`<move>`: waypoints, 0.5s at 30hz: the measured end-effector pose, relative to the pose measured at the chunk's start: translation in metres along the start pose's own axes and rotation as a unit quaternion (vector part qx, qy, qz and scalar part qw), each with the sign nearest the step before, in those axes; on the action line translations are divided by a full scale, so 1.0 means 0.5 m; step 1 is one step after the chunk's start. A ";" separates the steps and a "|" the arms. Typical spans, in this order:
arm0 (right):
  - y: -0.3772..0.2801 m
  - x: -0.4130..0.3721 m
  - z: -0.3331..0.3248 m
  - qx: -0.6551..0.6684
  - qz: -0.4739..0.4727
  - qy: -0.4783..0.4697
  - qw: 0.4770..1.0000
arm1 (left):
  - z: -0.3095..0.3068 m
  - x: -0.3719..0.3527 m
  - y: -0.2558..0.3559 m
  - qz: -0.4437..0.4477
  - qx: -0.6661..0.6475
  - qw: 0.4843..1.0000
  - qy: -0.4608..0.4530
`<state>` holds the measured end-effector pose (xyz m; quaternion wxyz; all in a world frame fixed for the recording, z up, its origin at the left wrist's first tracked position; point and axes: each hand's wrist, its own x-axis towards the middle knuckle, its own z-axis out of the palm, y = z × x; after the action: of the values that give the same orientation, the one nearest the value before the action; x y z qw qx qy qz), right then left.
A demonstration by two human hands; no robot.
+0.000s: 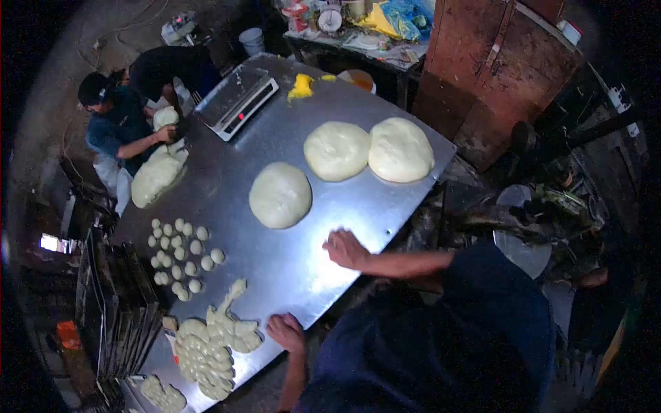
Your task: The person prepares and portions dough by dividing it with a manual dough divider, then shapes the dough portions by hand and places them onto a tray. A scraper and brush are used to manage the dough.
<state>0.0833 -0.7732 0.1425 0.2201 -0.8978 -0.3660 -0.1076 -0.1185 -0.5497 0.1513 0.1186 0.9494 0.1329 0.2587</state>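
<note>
My right hand point(345, 249) is over the metal table point(227, 172), its fingers curled; whether it holds anything is too small to make out. My left hand point(286, 332) rests at the table's near edge, beside a lumpy mass of dough point(210, 344), its fingers bent and partly hidden. A round dough mound point(280, 195) sits above and left of my right hand. Two more large mounds, one point(337, 151) beside the other point(401, 149), touch near the far right edge. Several small dough balls point(177, 248) lie at the left.
A scale point(237, 103) stands at the table's far end near yellow material point(301, 87). At the left, a co-worker point(117, 124) handles dough point(160, 173) beside another person point(162, 69). Stacked trays point(113, 310) stand by the left edge. More dough point(163, 394) lies at the bottom.
</note>
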 end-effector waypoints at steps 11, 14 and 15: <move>0.027 -0.003 -0.001 0.135 -0.069 0.038 0.988 | -0.041 -0.016 -0.032 -0.043 -0.059 0.994 -0.083; -0.102 -0.020 -0.017 0.167 -0.080 -0.001 0.983 | 0.002 -0.036 0.068 -0.026 -0.015 1.000 -0.009; -0.131 0.011 0.002 0.173 -0.103 0.002 0.979 | 0.005 0.012 0.080 -0.005 -0.059 0.998 -0.012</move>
<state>0.0411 -0.7280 0.1644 0.3611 -0.8033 -0.4688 -0.0667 -0.1042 -0.5857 0.1637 0.1773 0.9430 0.1211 0.2544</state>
